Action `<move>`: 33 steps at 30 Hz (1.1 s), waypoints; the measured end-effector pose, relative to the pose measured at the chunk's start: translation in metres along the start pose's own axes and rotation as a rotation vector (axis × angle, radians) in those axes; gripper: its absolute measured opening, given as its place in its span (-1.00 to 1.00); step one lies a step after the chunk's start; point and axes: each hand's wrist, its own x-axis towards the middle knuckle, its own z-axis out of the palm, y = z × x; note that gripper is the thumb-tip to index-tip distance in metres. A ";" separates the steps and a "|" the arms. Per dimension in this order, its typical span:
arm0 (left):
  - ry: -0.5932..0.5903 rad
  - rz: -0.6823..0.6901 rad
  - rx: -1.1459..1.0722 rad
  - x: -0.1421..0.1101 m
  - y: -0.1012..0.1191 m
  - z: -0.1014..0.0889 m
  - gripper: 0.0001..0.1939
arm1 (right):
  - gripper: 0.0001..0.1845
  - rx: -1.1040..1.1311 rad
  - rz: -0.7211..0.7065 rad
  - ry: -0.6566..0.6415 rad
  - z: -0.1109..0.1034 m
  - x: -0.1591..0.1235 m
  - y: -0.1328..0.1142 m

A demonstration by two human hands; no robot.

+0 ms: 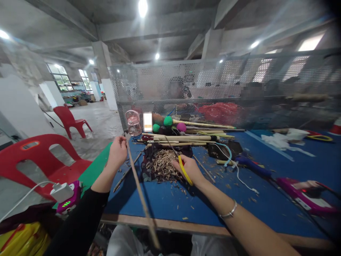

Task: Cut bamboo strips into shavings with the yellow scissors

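My left hand (117, 150) is closed round the upper end of a long thin wooden stick (138, 192) that slants down towards my lap. My right hand (187, 168) grips a yellow-handled cutting tool (183, 169), its blade pointing up and away. The right hand rests at the edge of a pile of wood shavings (160, 164) lying on a dark cloth on the blue table (165, 202).
Behind the shavings lie several sticks (181, 138), some tipped with green and pink yarn balls (168, 121). A glass jar (133, 123), a blue glue gun (253, 166), a pink tool (303, 196), red chairs (39, 156) at left and a mesh partition (213, 85) with people behind it surround the table.
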 end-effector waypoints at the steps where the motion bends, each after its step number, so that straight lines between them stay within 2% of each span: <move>1: 0.039 0.015 0.049 -0.005 0.007 0.003 -0.82 | -0.61 -0.006 -0.012 -0.014 0.002 -0.002 -0.003; 3: 0.079 0.110 0.083 -0.025 0.014 0.016 -0.74 | -0.63 -0.031 -0.027 -0.016 0.006 -0.005 -0.005; 4: 0.047 0.144 0.084 -0.039 0.016 0.025 -0.73 | -0.63 -0.040 -0.028 -0.005 0.007 -0.006 -0.004; 5: -0.011 0.187 0.090 -0.054 0.015 0.035 -0.75 | -0.64 -0.044 -0.025 0.009 0.009 -0.007 -0.003; 8: -0.306 0.442 0.279 -0.093 0.010 0.059 -0.76 | -0.65 -0.037 -0.011 0.042 0.010 -0.008 0.003; 10: -0.330 0.506 0.338 -0.106 0.008 0.067 -0.73 | -0.65 -0.033 -0.009 0.061 0.010 -0.007 0.006; 12: -0.341 0.558 0.310 -0.110 0.008 0.068 -0.73 | -0.64 -0.027 -0.020 0.070 0.010 -0.007 0.008; 14: -0.417 0.594 0.208 -0.111 0.010 0.062 -0.73 | -0.64 -0.014 -0.032 0.068 0.009 -0.007 0.009; 15: -0.491 0.608 0.143 -0.112 0.011 0.058 -0.73 | -0.63 -0.006 -0.033 0.062 0.008 -0.007 0.009; 17: -0.719 0.646 0.019 -0.114 0.014 0.049 -0.73 | -0.61 0.006 -0.029 0.044 0.006 -0.007 0.011; 19: -0.944 0.768 -0.065 -0.116 0.017 0.041 -0.66 | -0.59 0.001 -0.022 0.031 0.004 -0.007 0.012; 21: -1.051 0.877 -0.074 -0.119 0.020 0.036 -0.56 | -0.58 -0.008 -0.016 0.028 0.003 -0.006 0.013; 25: -1.046 0.971 0.026 -0.127 0.026 0.030 -0.75 | -0.59 0.021 -0.007 0.001 0.001 -0.004 0.013; 28: -1.013 1.002 0.131 -0.132 0.025 0.021 -0.77 | -0.60 0.047 0.019 0.002 -0.004 -0.002 0.014; 30: -0.967 0.975 0.205 -0.128 0.020 0.010 -0.78 | -0.59 0.070 0.036 0.030 -0.007 0.000 0.016; 33: -0.801 0.832 0.338 -0.107 0.009 -0.008 -0.72 | -0.58 0.210 0.107 0.034 -0.013 0.003 0.021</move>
